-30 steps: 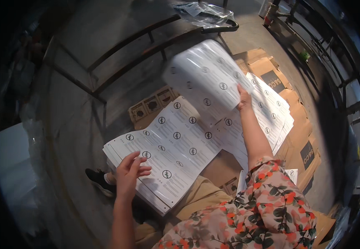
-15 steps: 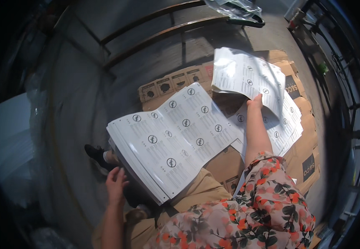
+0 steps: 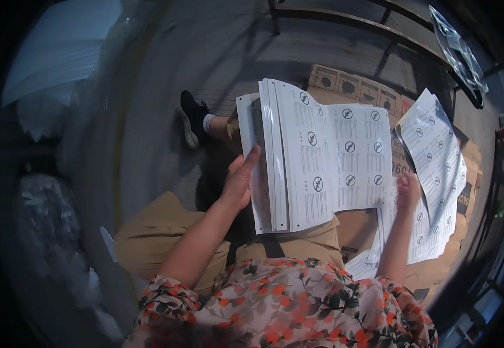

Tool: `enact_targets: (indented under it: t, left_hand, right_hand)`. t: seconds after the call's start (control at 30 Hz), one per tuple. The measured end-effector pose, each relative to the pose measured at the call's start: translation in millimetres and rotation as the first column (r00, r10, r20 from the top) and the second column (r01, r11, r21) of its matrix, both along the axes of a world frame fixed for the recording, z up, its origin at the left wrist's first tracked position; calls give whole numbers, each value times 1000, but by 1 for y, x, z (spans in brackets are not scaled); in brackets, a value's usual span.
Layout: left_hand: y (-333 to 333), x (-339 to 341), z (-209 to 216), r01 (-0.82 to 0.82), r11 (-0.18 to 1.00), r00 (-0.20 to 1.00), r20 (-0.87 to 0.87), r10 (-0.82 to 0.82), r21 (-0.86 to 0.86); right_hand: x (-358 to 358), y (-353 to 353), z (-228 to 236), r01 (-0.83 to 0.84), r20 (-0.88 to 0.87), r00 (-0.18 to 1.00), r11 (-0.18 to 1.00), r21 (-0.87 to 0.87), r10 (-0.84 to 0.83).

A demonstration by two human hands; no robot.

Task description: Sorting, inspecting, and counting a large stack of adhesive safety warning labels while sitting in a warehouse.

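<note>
1. White sheets (image 3: pixel 321 162) lie stacked between the left hand (image 3: pixel 239 187), clamped on their edge, and the right hand (image 3: pixel 408 189); a slack grip could let the glossy layers fan apart.
2. That right hand looks blurred, and I can't tell whether it pinches paper; a tug there might crease something.
3. Loose papers (image 3: pixel 433 153) beyond it curl upward; a knock could scatter them over the cardboard (image 3: pixel 354 233).

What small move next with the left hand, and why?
I'd probably even up the left edge of the stack with the left hand: the layers look staggered there, and that hand is right at the edge.
</note>
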State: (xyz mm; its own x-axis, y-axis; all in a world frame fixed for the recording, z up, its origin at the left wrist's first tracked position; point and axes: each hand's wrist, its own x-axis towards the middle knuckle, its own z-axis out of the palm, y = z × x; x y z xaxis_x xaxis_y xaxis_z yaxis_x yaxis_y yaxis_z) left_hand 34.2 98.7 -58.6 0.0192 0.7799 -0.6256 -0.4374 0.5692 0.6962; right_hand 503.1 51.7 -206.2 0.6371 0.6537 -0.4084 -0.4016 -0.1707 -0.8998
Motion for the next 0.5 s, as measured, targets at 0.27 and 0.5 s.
enact_targets:
  t: [0.27, 0.5]
  left_hand:
    - [-9, 36, 31, 154, 983, 988, -34, -151, 103]
    - [-10, 47, 26, 190, 975, 980, -78, -182, 114]
  right_hand:
    - [-264, 15, 95, -688, 508, 432, 636, -348, 745]
    - [-265, 22, 117, -760, 472, 376, 557, -336, 798]
